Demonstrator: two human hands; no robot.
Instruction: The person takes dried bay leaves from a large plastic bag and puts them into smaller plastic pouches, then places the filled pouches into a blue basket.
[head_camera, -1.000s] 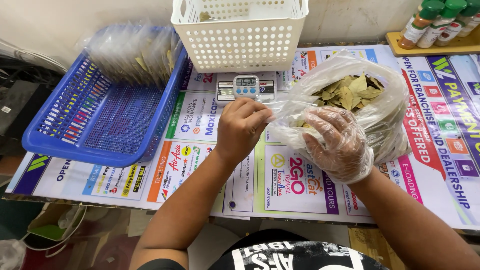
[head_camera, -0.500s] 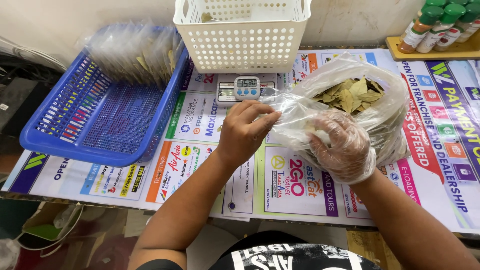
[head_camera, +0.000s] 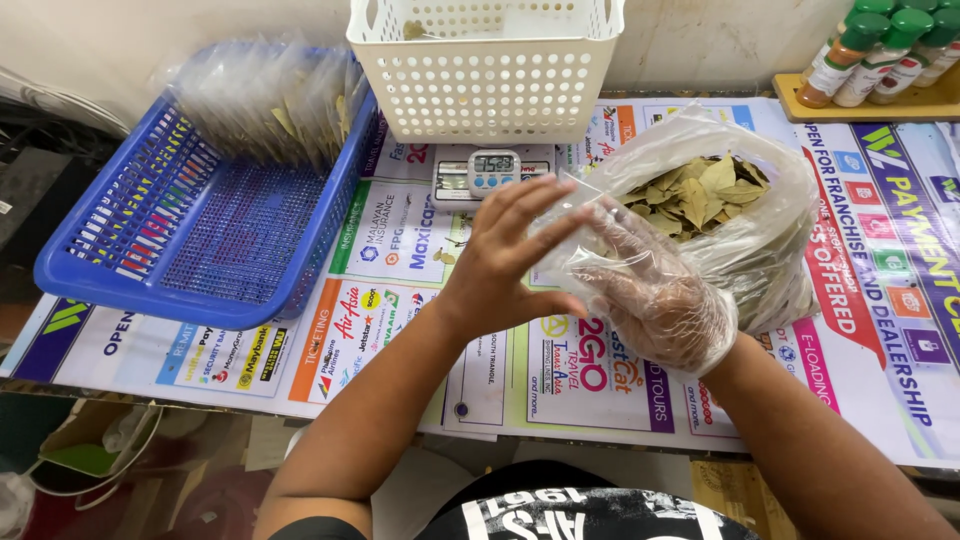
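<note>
- While the bare left hand (head_camera: 500, 265) is spread with fingers splayed, its fingertips press on the edge of a small clear plastic pouch (head_camera: 580, 215); it isn't gripping anything, just resting flat against the film.
- Right hand (head_camera: 650, 295) is in a thin see-through plastic glove, with the fingers stretched forward toward the mouth of the big bag. Can't tell whether it's pinching the pouch or just lying under it, the plastic is too crinkly to read.
- Big clear plastic bag of dried bay leaves (head_camera: 715, 195) sits open on the counter (head_camera: 400, 330) just beyond the right hand, leaves heaped in the middle, bag leaning against the gloved wrist side.
- Small white digital kitchen scale (head_camera: 490, 172) is right past the left hand's fingertips, near the foot of the white perforated plastic basket (head_camera: 485, 75) at the back.
- Blue plastic mesh tray (head_camera: 200, 240) is off to the left, well apart from both hands, with a row of filled clear packets (head_camera: 265, 95) stood up along its far end.
- Green-capped spice bottles (head_camera: 880, 45) stand on a yellowish tray at the far right corner.
- Counter top itself is covered in colourful printed posters under a clear sheet.
</note>
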